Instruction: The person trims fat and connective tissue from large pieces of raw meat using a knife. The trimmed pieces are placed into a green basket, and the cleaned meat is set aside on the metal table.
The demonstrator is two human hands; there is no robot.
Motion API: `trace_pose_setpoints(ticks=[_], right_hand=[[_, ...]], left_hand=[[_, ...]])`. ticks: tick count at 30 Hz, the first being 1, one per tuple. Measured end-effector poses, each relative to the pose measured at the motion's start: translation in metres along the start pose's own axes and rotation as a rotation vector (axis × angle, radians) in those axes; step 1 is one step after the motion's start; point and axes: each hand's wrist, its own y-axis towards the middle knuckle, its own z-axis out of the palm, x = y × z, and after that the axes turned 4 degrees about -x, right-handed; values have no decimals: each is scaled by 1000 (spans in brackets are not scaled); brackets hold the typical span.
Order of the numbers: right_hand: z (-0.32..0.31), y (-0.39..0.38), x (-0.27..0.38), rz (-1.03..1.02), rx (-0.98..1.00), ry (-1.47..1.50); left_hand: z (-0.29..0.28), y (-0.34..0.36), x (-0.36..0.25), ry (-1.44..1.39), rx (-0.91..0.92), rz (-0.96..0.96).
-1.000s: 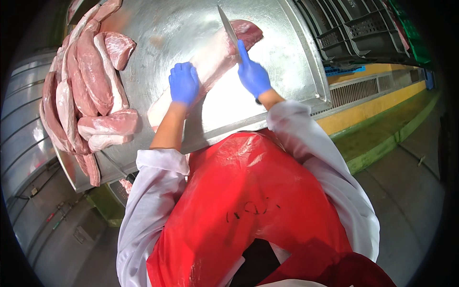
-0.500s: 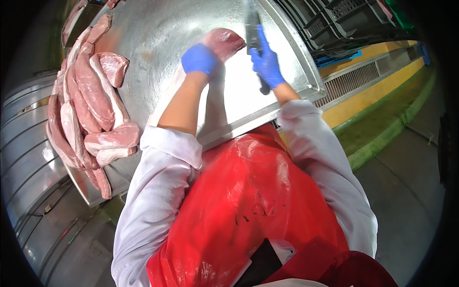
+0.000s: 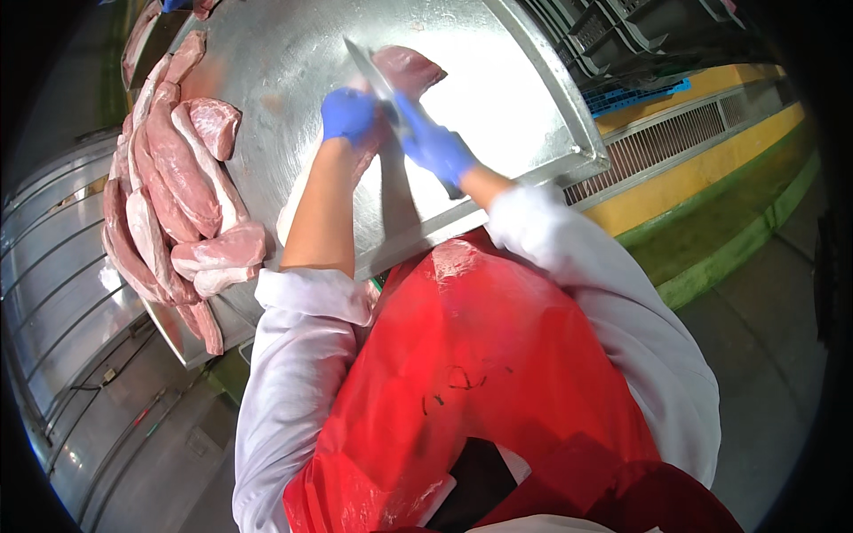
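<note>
My left hand (image 3: 348, 115), in a blue glove, is closed on a long piece of raw pink meat (image 3: 366, 158) lying on the metal table. Part of this meat is hidden by my left forearm. In my right hand (image 3: 435, 149), also gloved in blue, is a knife (image 3: 366, 64) with its blade pointing up and to the left. The blade crosses the meat just right of my left hand. Beyond it lies the meat's rounded end (image 3: 409, 69); whether that end is cut through, I cannot tell.
Several long cuts of raw meat (image 3: 178, 178) are piled on the left of the metal table (image 3: 275, 62). Dark plastic crates (image 3: 604, 44) stand beyond its raised right edge. Another blue-gloved hand (image 3: 175, 4) shows at the top left. A red apron (image 3: 462, 338) hangs at the near edge.
My right hand has swung the knife left and down, from beside the meat to across it. My left hand has slid slightly left along with the meat. A blue glove has appeared top left.
</note>
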Motion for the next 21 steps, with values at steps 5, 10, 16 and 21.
trace_pose_setpoints(ticks=[5, 10, 16, 21], right_hand=[[0, 3, 14, 28, 115, 63], [0, -30, 5, -73, 124, 319], [35, 16, 1, -215, -18, 270], [54, -14, 1, -189, 52, 267]], left_hand=[[-11, 57, 65, 287, 44, 286], [-18, 48, 48, 7, -21, 12], [-34, 66, 31, 99, 98, 192], [-51, 65, 11, 85, 262, 102]])
